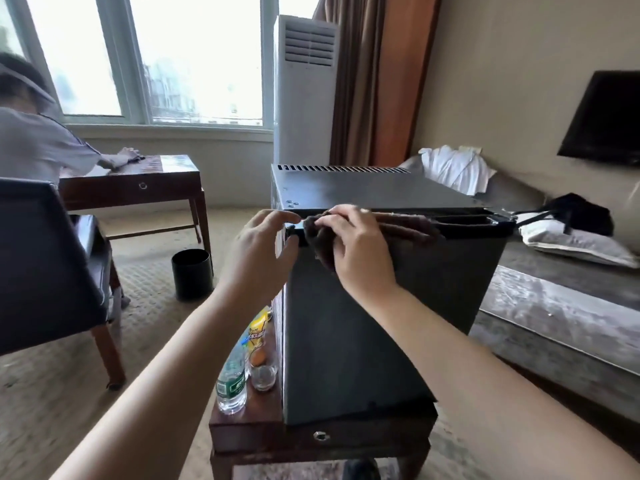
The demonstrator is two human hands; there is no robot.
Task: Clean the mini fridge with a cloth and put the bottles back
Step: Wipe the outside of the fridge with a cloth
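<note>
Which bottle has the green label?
The clear water bottle at the front; the yellow-labelled bottle stands behind it.

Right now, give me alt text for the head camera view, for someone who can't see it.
A person's right hand holds a brown cloth against the top front edge of a black mini fridge, with the left hand at its upper left corner. The fridge stands on a wooden table, with bottles and a glass beside it on the left.
</note>
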